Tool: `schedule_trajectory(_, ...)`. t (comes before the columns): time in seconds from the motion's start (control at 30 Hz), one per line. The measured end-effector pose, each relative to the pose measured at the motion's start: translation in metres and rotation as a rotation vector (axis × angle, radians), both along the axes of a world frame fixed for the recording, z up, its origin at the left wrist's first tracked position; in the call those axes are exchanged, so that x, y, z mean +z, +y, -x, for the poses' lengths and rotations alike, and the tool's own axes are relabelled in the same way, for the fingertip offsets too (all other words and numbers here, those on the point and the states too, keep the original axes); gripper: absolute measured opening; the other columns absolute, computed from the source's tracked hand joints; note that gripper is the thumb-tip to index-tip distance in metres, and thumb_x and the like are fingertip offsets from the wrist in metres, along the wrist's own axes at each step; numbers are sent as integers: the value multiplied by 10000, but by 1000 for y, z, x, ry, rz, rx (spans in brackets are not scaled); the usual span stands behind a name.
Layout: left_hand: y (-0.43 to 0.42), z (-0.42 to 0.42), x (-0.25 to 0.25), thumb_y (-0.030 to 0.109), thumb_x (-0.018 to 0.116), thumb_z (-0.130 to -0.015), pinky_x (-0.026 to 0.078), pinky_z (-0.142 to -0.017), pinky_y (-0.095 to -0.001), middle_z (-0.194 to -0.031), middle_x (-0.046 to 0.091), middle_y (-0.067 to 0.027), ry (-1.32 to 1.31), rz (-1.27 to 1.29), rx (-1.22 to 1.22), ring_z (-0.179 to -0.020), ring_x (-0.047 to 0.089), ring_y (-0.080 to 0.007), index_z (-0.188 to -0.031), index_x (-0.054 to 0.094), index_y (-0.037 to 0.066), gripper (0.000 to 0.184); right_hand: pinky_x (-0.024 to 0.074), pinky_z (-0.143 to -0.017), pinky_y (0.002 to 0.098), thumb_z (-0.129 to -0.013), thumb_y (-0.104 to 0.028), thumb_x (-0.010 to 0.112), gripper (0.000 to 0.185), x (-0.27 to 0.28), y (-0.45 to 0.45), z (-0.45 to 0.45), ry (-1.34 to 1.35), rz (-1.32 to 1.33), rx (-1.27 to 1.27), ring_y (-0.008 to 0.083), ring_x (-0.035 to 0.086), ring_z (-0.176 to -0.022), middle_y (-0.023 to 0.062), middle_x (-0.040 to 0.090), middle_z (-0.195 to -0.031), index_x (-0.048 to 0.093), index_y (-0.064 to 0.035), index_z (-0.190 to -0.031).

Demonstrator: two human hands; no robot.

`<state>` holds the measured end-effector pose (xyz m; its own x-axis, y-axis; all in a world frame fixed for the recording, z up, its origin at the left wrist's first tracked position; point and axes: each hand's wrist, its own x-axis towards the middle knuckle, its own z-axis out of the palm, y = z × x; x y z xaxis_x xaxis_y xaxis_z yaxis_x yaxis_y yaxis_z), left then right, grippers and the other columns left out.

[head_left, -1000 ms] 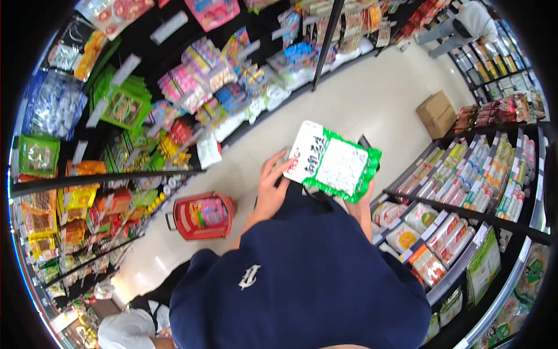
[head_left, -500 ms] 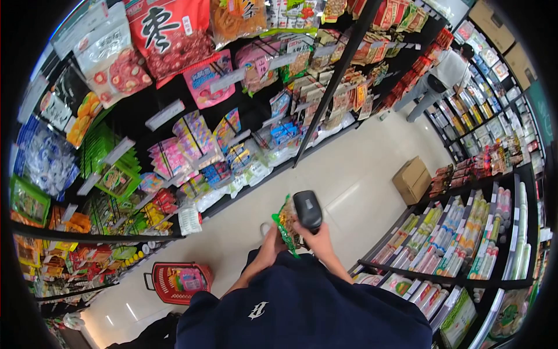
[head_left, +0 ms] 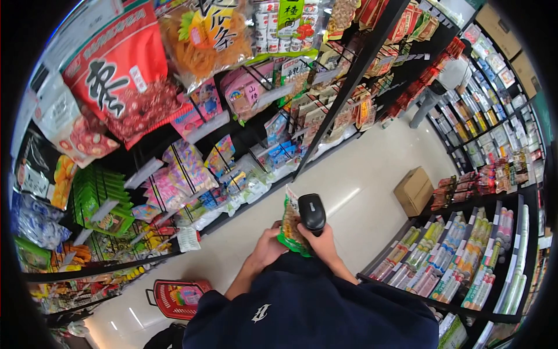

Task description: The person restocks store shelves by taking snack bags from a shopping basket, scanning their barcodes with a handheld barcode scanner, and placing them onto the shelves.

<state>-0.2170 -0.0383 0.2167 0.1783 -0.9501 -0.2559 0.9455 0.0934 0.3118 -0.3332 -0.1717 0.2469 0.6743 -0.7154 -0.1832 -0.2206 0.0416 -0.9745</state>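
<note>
Two display units are flanking the aisle: a rack (head_left: 350,87), hanging bags probably for face-on viewing, and a shelf unit (head_left: 453,303), keeping packs in divided lanes. One cardboard box (head_left: 413,192) is sitting by the shelf unit's far corner; a red basket (head_left: 165,299) is resting on the floor near the rack's lower edge, presumably freeing both hands. The left hand's (head_left: 268,247) fingers are pinching a green packet (head_left: 289,225) edge-on before the torso; the right hand's (head_left: 322,243) fingers (partly hidden) are clamping a black scanner-like device (head_left: 312,213) just beside it.
</note>
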Motion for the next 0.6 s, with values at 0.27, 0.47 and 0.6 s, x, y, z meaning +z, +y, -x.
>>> schedule_trajectory(0.27, -86, -34, 0, -43, 649, -751, 428, -1011, -385, -1307, 467, -173, -365, -198, -59, -1203, 500, -262, -1315, 336, 17, 647, 481, -753, 286, -854, -216, 731, 259, -19, -82, -29, -1, -59, -93, 104, 597, -805, 36, 675, -868, 673, 2, -982)
schedule_trajectory(0.47, -174, -75, -16, 24, 640, -789, 539, -807, -332, -1092, 622, -136, -610, -505, 197, -965, 643, -221, -1262, 460, -18, 508, 471, -781, 294, -829, -250, 759, 309, -30, -162, -61, -99, -158, -9, 117, 592, -814, 47, 660, -856, 646, 8, -956)
schedule_trajectory(0.6, -235, -121, -4, 29, 645, -832, 519, -825, -315, -1103, 629, -111, -904, -401, 490, -940, 640, -186, -1246, 466, 0, 452, 510, -709, 285, -852, -192, 730, 225, -29, -226, -76, -241, -316, -64, 132, 642, -730, 65, 673, -783, 665, 13, -920)
